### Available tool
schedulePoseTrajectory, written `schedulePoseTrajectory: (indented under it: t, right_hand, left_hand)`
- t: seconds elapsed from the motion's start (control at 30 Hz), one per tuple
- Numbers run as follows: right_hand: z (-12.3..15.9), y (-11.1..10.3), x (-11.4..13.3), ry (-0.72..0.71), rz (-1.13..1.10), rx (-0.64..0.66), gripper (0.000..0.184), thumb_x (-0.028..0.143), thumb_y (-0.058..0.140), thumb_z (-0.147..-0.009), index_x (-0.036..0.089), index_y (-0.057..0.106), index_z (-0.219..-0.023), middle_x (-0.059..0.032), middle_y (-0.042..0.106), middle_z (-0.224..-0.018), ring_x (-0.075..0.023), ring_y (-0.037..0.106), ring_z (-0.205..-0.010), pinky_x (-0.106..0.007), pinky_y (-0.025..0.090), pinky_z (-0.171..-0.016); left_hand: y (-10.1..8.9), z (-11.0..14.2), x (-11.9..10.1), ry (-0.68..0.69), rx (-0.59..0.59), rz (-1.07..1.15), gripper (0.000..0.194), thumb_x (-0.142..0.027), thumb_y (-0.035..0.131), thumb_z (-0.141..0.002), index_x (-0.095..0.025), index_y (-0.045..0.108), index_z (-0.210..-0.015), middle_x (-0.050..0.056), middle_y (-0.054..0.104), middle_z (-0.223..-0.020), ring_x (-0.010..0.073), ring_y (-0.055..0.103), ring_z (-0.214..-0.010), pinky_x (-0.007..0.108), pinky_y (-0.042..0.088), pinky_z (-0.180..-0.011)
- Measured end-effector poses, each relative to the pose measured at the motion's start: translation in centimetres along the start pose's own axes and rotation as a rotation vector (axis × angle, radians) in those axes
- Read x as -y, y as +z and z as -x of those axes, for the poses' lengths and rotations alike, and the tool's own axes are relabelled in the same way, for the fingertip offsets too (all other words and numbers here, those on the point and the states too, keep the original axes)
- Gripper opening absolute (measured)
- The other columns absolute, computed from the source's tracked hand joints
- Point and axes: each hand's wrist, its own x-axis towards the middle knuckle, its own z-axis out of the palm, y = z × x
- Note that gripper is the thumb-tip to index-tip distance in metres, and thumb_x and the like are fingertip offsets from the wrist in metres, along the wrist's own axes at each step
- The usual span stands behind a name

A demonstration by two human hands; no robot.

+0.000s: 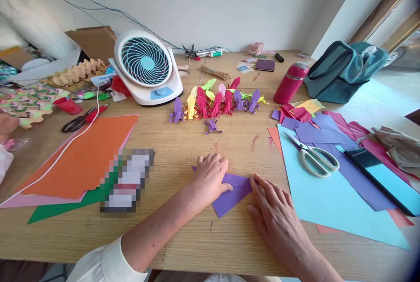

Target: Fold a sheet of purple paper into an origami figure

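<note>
A folded piece of purple paper [231,199] lies flat on the wooden table in front of me, its point towards me. My left hand [211,177] presses on its left part, fingers curled and thumb resting on the paper. Along the right corner lies my right hand [275,207], fingers stretched out with the tips touching the paper's edge. Part of the sheet is hidden under my left hand. Beyond it sits a small purple origami figure [212,126], with a row of coloured origami figures [216,105] behind.
White-handled scissors [320,159] and a phone [377,172] rest on light blue paper [305,203] at right. Orange sheets [88,155] and a blurred-out device [127,181] lie left. A fan [146,63], red bottle [290,83] and teal bag [344,72] stand behind. Another person's hand [6,129] shows far left.
</note>
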Motion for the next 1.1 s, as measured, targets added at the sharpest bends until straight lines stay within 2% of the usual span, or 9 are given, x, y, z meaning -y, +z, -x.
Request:
schedulePoseTrajectory:
  t: [0.13,0.2,0.3,0.37,0.57,0.7,0.87,1.0,1.1]
  right_hand:
    - [-1.8,-1.3,-1.0,-0.003,-0.118,0.023,0.051,0.022,0.046,-0.096,0.016,0.038,-0.147,-0.0160,0.050,-0.143,-0.0296,0.048,-0.126,-0.046,0.043,-0.097]
    - [-3.8,-2.5,-1.5,0.025,-0.189,0.072,0.049,0.023,0.052,-0.094,0.018,0.044,-0.142,-0.0148,0.055,-0.137,-0.0285,0.053,-0.120,-0.045,0.044,-0.096]
    - [-7.6,-4.0,-2.0,0.047,-0.329,0.195,0.030,0.025,0.062,-0.088,0.022,0.064,-0.118,-0.0075,0.069,-0.109,-0.0238,0.063,-0.099,-0.040,0.046,-0.090]
    - [-9.8,-4.5,-2.2,0.091,-0.493,0.335,0.013,0.024,0.061,-0.088,0.022,0.070,-0.097,-0.0023,0.071,-0.089,-0.0171,0.064,-0.079,-0.030,0.047,-0.073]
    - [-12.4,-2.3,-2.2,0.176,-0.886,0.526,0.015,0.030,0.066,-0.083,0.017,0.066,-0.074,0.0037,0.059,-0.064,-0.0097,0.049,-0.058,-0.021,0.034,-0.052]
    - [-12.6,-0.7,-2.4,0.297,-1.146,0.517,0.025,0.036,0.075,-0.076,0.016,0.062,-0.069,0.0042,0.056,-0.060,-0.0083,0.045,-0.055,-0.021,0.032,-0.050]
    - [-12.9,-0.3,-1.9,0.474,-1.454,0.365,0.033,0.046,0.080,-0.071,0.016,0.065,-0.074,0.0018,0.063,-0.067,-0.0107,0.054,-0.061,-0.023,0.042,-0.059]
    - [-12.8,-0.3,-1.1,0.469,-1.543,0.410,0.036,0.047,0.082,-0.069,0.017,0.072,-0.085,-0.0025,0.071,-0.081,-0.0155,0.062,-0.071,-0.027,0.049,-0.068]
    - [-12.3,0.2,-0.7,0.494,-1.522,0.425,0.033,0.046,0.081,-0.071,0.016,0.073,-0.083,-0.0028,0.072,-0.079,-0.0147,0.062,-0.066,-0.026,0.048,-0.062]
  left_hand:
    - [-0.8,-0.3,0.5,0.045,0.134,0.173,0.033,-0.032,0.080,-0.074,-0.019,0.062,-0.099,0.003,0.070,-0.089,0.0234,0.064,-0.085,0.031,0.038,-0.074]
    - [-1.3,-0.4,1.3,0.066,0.192,0.321,0.020,-0.029,0.077,-0.074,-0.021,0.064,-0.087,0.000,0.070,-0.084,0.0200,0.063,-0.080,0.027,0.035,-0.065]
    - [-1.8,-0.6,2.8,0.075,0.246,0.513,0.014,-0.032,0.071,-0.075,-0.020,0.064,-0.077,-0.004,0.064,-0.072,0.0158,0.058,-0.069,0.025,0.032,-0.059]
    - [-1.9,-0.6,3.7,0.076,0.282,0.602,0.015,-0.033,0.070,-0.074,-0.019,0.063,-0.075,-0.005,0.062,-0.069,0.0143,0.055,-0.067,0.024,0.031,-0.057]
    - [-1.5,-0.4,5.6,0.089,0.353,0.652,0.027,-0.036,0.069,-0.072,-0.017,0.052,-0.064,-0.007,0.047,-0.061,0.0109,0.044,-0.062,0.022,0.026,-0.053]
    - [-1.2,-0.4,6.3,0.063,0.433,0.744,0.028,-0.040,0.070,-0.072,-0.017,0.054,-0.066,-0.006,0.049,-0.062,0.0110,0.044,-0.061,0.022,0.027,-0.052]
    - [-0.3,-0.7,6.4,0.033,0.398,0.992,0.026,-0.041,0.068,-0.075,-0.016,0.065,-0.077,-0.003,0.060,-0.071,0.0133,0.052,-0.064,0.022,0.036,-0.057]
    - [0.8,-1.0,5.6,-0.005,0.283,1.100,0.030,-0.044,0.068,-0.077,-0.014,0.067,-0.082,-0.001,0.064,-0.074,0.0148,0.056,-0.066,0.023,0.039,-0.059]
    - [1.5,-1.1,4.8,-0.056,0.233,1.109,0.032,-0.046,0.070,-0.075,-0.014,0.067,-0.080,0.000,0.063,-0.072,0.0153,0.056,-0.064,0.023,0.040,-0.057]
